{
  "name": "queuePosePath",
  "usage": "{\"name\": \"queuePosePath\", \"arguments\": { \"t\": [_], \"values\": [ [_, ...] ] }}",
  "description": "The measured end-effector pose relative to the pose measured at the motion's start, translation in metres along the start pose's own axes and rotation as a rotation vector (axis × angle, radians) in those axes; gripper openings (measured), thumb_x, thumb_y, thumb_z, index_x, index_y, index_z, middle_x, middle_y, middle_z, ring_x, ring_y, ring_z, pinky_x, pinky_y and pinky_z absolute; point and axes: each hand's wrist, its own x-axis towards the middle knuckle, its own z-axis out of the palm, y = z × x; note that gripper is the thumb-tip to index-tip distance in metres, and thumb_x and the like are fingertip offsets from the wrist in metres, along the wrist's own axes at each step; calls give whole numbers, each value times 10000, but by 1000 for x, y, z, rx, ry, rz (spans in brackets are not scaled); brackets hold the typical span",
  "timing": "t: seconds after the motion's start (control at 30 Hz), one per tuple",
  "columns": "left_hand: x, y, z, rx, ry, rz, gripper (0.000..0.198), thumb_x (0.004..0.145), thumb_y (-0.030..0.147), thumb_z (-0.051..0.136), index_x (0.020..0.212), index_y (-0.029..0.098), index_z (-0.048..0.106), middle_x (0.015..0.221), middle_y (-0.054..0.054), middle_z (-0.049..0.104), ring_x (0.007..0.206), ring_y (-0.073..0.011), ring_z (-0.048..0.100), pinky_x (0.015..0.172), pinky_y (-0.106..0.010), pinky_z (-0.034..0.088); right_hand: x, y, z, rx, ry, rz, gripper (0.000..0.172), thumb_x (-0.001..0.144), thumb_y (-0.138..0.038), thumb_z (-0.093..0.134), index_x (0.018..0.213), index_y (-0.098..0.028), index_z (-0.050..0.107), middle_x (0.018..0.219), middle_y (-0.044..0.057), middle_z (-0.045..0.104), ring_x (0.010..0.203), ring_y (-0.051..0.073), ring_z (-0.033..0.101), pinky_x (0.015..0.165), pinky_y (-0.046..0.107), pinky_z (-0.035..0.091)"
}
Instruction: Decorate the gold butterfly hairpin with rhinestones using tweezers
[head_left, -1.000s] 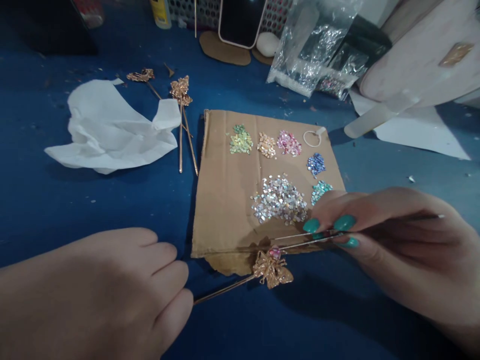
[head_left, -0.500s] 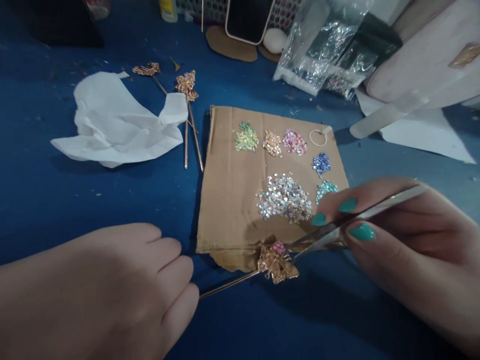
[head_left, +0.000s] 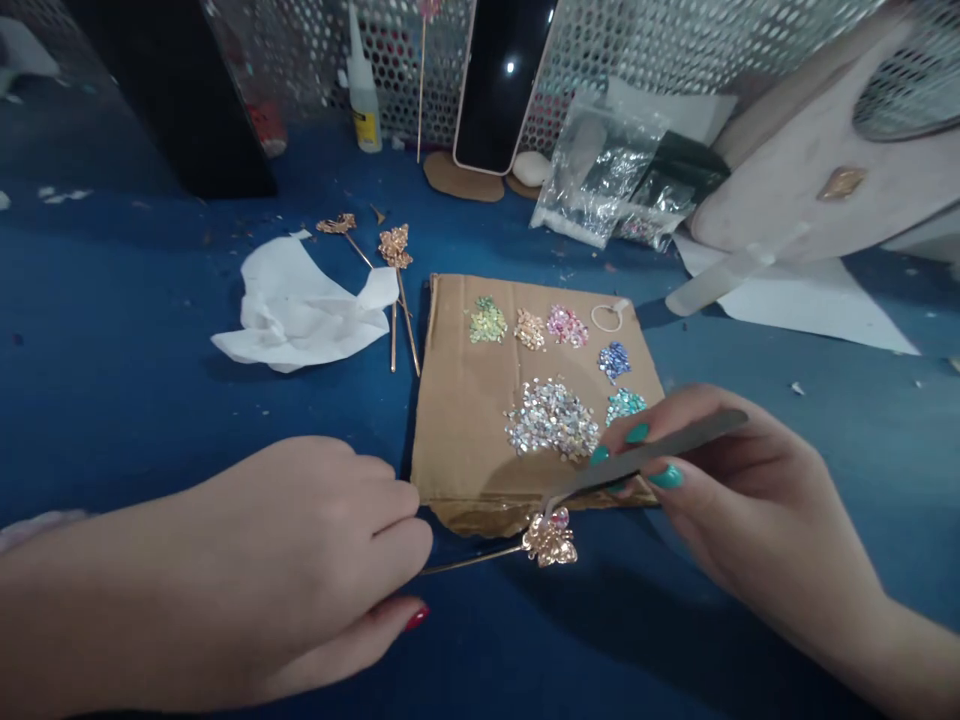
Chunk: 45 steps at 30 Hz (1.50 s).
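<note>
My left hand [head_left: 300,560] rests on the blue table, its fingers pinched on the thin stem of a gold flower hairpin [head_left: 550,538]. Metal tweezers [head_left: 645,455] are gripped in my right hand [head_left: 720,500], and their tips touch a pink stone on the hairpin's flower head. Just behind lies a brown cardboard sheet [head_left: 465,420] carrying small heaps of rhinestones: a large silver pile [head_left: 551,418], plus green [head_left: 487,320], peach, pink, blue and teal ones.
A crumpled white tissue [head_left: 300,315] and two more gold hairpins [head_left: 397,255] lie to the left. At the back stand a glue bottle [head_left: 364,90], a phone [head_left: 502,80] against a mesh rack, plastic bags [head_left: 600,165] and a pale bag [head_left: 825,180] on white paper.
The view has tilted up and pulled back, showing the mesh rack. My right hand has turned the tweezers flatter, with their tips still at the flower head. My left hand has closed tighter on the stem.
</note>
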Motion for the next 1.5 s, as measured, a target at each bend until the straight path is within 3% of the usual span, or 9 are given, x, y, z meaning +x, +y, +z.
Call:
{"name": "queuePosePath", "arguments": {
  "t": [0.07,0.23,0.33,0.43,0.77,1.03,1.17,1.33,1.5],
  "values": [
    [4,5,-5,-128,-27,-21,144,828,239,516,687,211,514,626,27,530,531,-124,462,476,-253,324,-2,-2,2,5,-17,-15,115,728,-188,694,795,-256,630,754,-32,693,625,97,675,581,161,580],
    [11,22,-7,-670,-47,-349,164,851,297,489,971,245,588,580,68,471,438,-54,409,396,-132,314,-8,-8,11,-112,-1,-113,148,678,-197,734,765,-264,636,711,-39,696,575,80,662,542,119,558],
    [16,28,-5,-920,-114,-502,190,832,333,495,899,212,627,609,57,494,463,-47,407,402,-113,311,-11,-13,17,-185,6,-177,163,651,-211,752,757,-269,642,707,-26,697,642,116,680,570,154,569],
    [21,31,-9,-1032,-173,-548,247,822,312,514,688,150,643,550,44,505,491,-43,417,441,-105,310,-13,-17,22,-223,-7,-200,153,649,-211,750,742,-266,641,688,-26,692,647,119,678,578,157,562],
    [23,31,-18,-1150,-269,-755,206,805,292,539,799,148,687,664,5,648,454,-42,459,420,-99,381,-13,-12,20,-203,10,-215,162,682,-187,721,778,-270,621,721,-33,680,637,120,666,549,183,558],
    [18,18,-1,-1391,-98,-692,236,842,337,536,814,154,682,785,-13,699,370,4,444,439,-112,389,-9,-8,15,-166,-56,-236,56,755,-234,667,754,-237,610,742,-12,648,708,108,634,585,175,547],
    [17,15,-2,-1432,-113,-653,221,886,297,483,902,171,664,844,-15,705,406,7,482,471,-117,376,-11,-7,15,-76,-86,-177,28,803,-244,617,809,-244,590,777,-8,683,654,96,644,560,167,545],
    [19,14,-5,-1499,-107,-649,221,910,288,452,961,181,638,882,-23,702,423,7,494,457,-136,318,-9,-5,15,-19,-57,-122,80,807,-200,610,843,-249,558,802,-19,703,546,83,645,521,167,556],
    [21,11,-8,-1610,-107,-678,254,840,190,431,960,171,654,831,-41,699,416,-10,445,429,-167,225,-8,-7,18,-169,-3,-172,221,733,-93,659,841,-261,564,808,-35,708,670,105,689,589,147,575]
  ]
}}
